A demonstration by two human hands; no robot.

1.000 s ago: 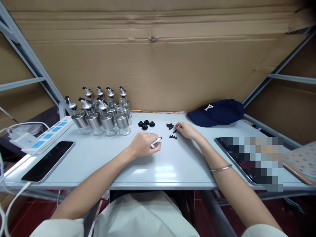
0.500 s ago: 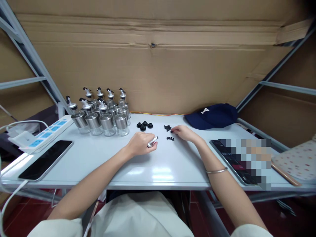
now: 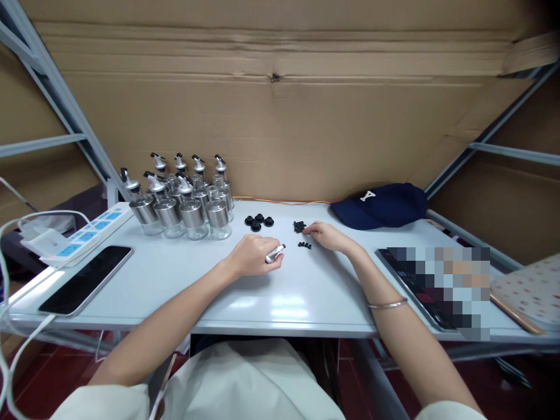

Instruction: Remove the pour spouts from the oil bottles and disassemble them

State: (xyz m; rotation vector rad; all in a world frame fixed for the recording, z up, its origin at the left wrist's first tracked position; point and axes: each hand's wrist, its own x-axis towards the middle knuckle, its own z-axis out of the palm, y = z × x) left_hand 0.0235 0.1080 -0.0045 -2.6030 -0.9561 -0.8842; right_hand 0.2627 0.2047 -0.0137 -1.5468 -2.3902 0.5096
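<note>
Silver pourer spout (image 3: 274, 254): your left hand (image 3: 255, 255) clamped it | small black parts (image 3: 299, 226), ten o'clock of your right hand (image 3: 329, 236): its grip couldn't be told | part-picking seemed underway; next move likely needed fine pinching

The bare left hand (image 3: 254, 255) holds a small silver-coloured piece with a black tip (image 3: 274, 254). The bare right hand (image 3: 326, 236) is at the edge of a pile of small black parts (image 3: 299, 226) — near it lie short black plugs (image 3: 307, 245) (four, in one row) upon the glossy white table (image 3: 315, 286).
</note>
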